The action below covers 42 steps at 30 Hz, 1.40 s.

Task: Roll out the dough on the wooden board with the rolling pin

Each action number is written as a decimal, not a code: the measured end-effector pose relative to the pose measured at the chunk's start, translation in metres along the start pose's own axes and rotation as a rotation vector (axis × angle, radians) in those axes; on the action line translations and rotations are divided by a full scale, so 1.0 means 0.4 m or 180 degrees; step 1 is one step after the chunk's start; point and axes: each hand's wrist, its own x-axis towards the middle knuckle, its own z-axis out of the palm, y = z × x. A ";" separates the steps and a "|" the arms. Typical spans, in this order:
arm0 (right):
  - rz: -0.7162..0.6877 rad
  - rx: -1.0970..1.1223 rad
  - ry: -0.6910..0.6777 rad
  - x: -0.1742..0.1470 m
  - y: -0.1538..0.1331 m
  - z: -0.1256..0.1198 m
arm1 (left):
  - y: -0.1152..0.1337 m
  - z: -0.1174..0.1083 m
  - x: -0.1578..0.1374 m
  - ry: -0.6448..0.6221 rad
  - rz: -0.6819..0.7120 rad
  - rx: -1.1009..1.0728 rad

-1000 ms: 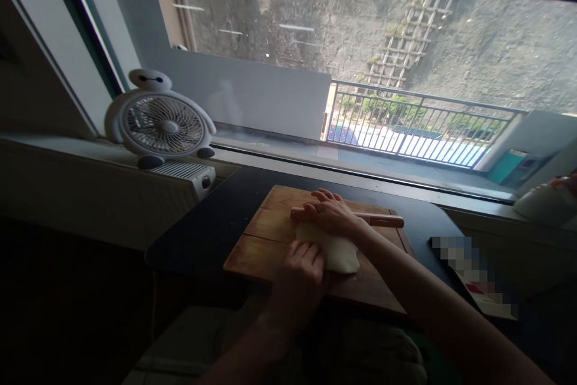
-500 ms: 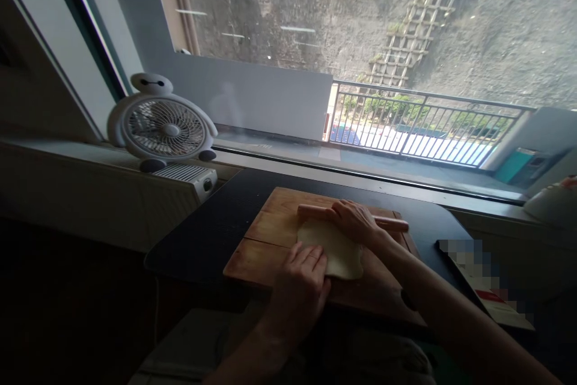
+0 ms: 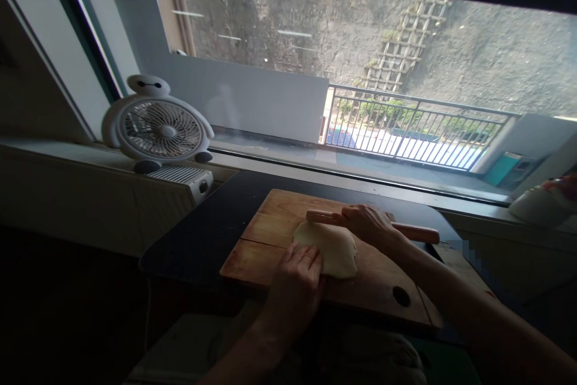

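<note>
A flat, pale sheet of dough [image 3: 336, 248] lies on the wooden board [image 3: 256, 226]. At its near left edge is my left hand [image 3: 300, 274], with fingers curled over the dough and the thumb by the lower rim; the underside of that grip is hidden. My right hand [image 3: 367, 221] is wrapped around the middle of a wooden rolling pin [image 3: 417, 232]. The pin slants along the far side of the dough, its left end close to the dough's far edge and its right end reaching beyond the board.
The board rests on a dark table [image 3: 189, 235] beside a window. A white fan [image 3: 162, 127] stands at the left on a ledge. Right of the board is a partly blurred flat item [image 3: 455, 256]. A rounded white object [image 3: 536, 202] sits by the sill at the far right.
My right hand and the rolling pin have shifted right, and the pin's right end sticks out farther. The board's round dark hole now shows fully. My left hand stays on the dough edge.
</note>
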 end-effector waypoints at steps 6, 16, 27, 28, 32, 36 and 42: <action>-0.0118 -0.0009 -0.0065 0.019 0.002 -0.001 | 0.000 0.004 -0.003 0.0025 -0.0002 0.0037; -0.0265 -0.0082 0.0008 0.009 0.018 0.010 | 0.002 0.001 -0.002 0.0011 0.0021 0.0052; -0.0123 -0.0138 -0.0138 0.017 0.015 0.005 | 0.001 0.003 -0.001 0.0018 0.0047 0.0070; -0.0057 -0.0147 -0.0139 0.014 0.021 0.008 | 0.002 0.002 -0.002 -0.0010 0.0048 0.0067; 0.0025 -0.0027 -0.0095 -0.001 0.037 0.014 | 0.003 0.002 -0.002 -0.0048 0.0044 0.0091; 0.0117 -0.0022 -0.0135 -0.014 0.053 0.011 | 0.002 0.003 -0.002 -0.0056 0.0035 0.0089; -0.0048 0.0188 -0.0017 -0.037 0.015 0.002 | 0.006 0.003 -0.001 0.0219 0.0132 0.0172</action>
